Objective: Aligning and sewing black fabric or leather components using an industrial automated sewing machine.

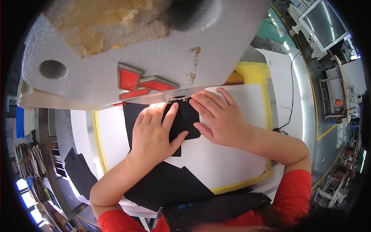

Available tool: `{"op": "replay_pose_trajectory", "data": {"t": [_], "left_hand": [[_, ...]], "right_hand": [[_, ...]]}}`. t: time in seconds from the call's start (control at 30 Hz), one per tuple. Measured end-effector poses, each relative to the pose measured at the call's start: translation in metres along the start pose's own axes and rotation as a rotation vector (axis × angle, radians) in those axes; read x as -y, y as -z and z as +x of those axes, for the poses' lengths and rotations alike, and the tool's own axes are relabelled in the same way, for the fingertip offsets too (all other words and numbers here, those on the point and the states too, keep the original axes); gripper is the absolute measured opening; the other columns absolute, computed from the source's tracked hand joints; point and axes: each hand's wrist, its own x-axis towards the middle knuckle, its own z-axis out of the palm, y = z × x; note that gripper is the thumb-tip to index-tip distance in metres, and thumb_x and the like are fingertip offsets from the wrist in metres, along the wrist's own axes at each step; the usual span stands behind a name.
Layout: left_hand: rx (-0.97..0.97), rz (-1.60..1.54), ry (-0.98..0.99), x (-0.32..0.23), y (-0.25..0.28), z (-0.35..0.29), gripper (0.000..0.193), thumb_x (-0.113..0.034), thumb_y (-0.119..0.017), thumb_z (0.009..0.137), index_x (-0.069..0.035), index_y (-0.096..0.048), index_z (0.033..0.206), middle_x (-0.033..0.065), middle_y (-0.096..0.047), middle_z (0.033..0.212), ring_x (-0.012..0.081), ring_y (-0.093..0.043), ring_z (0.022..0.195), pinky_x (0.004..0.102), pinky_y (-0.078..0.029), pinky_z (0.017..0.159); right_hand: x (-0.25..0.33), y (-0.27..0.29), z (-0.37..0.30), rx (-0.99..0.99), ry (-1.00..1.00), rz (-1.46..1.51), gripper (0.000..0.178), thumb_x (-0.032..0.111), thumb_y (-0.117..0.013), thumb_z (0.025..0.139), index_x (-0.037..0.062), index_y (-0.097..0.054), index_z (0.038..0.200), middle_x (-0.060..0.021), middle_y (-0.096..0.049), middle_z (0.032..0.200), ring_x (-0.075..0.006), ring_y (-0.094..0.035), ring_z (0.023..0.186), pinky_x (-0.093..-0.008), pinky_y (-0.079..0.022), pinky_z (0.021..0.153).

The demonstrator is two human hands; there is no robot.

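Note:
A black flat sheet piece (188,123) lies on the white work surface (228,162), with its far edge at the base of a large white machine head (154,50). My left hand (154,135) rests on the left part of this piece, fingers stretched forward and thumb out to the side. My right hand (221,119) lies at its right edge with fingers spread, the index fingertip close to small metal parts (177,99) under the machine. Both hands are open and press flat rather than grip. The machine head hides what lies beyond the fingertips.
Another black piece (166,185) lies at the near edge by my body. Several black pieces (80,172) are stacked at the left. Yellow tape (239,182) borders the white surface. A black cable (290,108) runs along the right side, and a monitor (324,24) stands far right.

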Motion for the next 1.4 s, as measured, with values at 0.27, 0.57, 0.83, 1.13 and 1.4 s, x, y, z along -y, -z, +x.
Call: {"op": "replay_pose_trajectory", "data": {"t": [0.27, 0.57, 0.83, 1.13, 1.4], "left_hand": [[-0.003, 0.007, 0.008, -0.004, 0.002, 0.002, 0.065, -0.038, -0.074, 0.074, -0.005, -0.056, 0.128, 0.0155, -0.055, 0.118, 0.0309, -0.054, 0.108, 0.0413, -0.045, 0.092], [0.002, 0.021, 0.055, -0.01, 0.007, 0.006, 0.061, -0.035, -0.074, 0.073, -0.004, -0.057, 0.123, 0.0159, -0.055, 0.115, 0.0329, -0.055, 0.107, 0.0412, -0.045, 0.09], [0.008, -0.016, 0.075, -0.013, 0.004, 0.007, 0.065, -0.03, -0.076, 0.072, -0.006, -0.053, 0.128, 0.0162, -0.051, 0.124, 0.0349, -0.052, 0.112, 0.0431, -0.043, 0.095], [0.049, -0.074, 0.087, -0.009, 0.01, 0.004, 0.061, -0.027, -0.075, 0.075, -0.005, -0.053, 0.128, 0.0163, -0.053, 0.124, 0.0353, -0.053, 0.114, 0.0431, -0.043, 0.096], [0.04, -0.296, 0.127, 0.016, 0.041, -0.032, 0.037, -0.007, -0.075, 0.07, -0.004, -0.064, 0.105, 0.0111, -0.063, 0.117, 0.0323, -0.059, 0.113, 0.0423, -0.045, 0.093]], "right_hand": [[-0.002, 0.003, -0.001, 0.017, 0.011, 0.0, 0.047, 0.03, -0.062, 0.086, -0.0009, -0.06, 0.121, -0.0108, -0.053, 0.131, -0.0245, -0.045, 0.127, -0.0477, -0.032, 0.107], [-0.001, -0.003, 0.004, -0.096, 0.058, 0.076, 0.049, 0.023, -0.068, 0.081, 0.0009, -0.055, 0.123, -0.0115, -0.057, 0.117, -0.0272, -0.054, 0.109, -0.0491, -0.037, 0.101], [-0.007, 0.001, 0.0, -0.098, 0.051, 0.096, 0.044, 0.021, -0.066, 0.082, 0.002, -0.056, 0.12, -0.0108, -0.058, 0.116, -0.0269, -0.054, 0.109, -0.0483, -0.038, 0.1], [-0.007, -0.002, -0.002, -0.078, 0.077, 0.093, 0.044, 0.022, -0.068, 0.081, 0.0035, -0.058, 0.119, -0.0105, -0.056, 0.124, -0.0271, -0.053, 0.112, -0.049, -0.037, 0.101], [0.037, 0.002, 0.003, 0.151, 0.216, 0.184, 0.05, 0.028, -0.067, 0.082, 0.001, -0.058, 0.123, -0.0152, -0.053, 0.135, -0.032, -0.051, 0.125, -0.0491, -0.036, 0.107]]}}
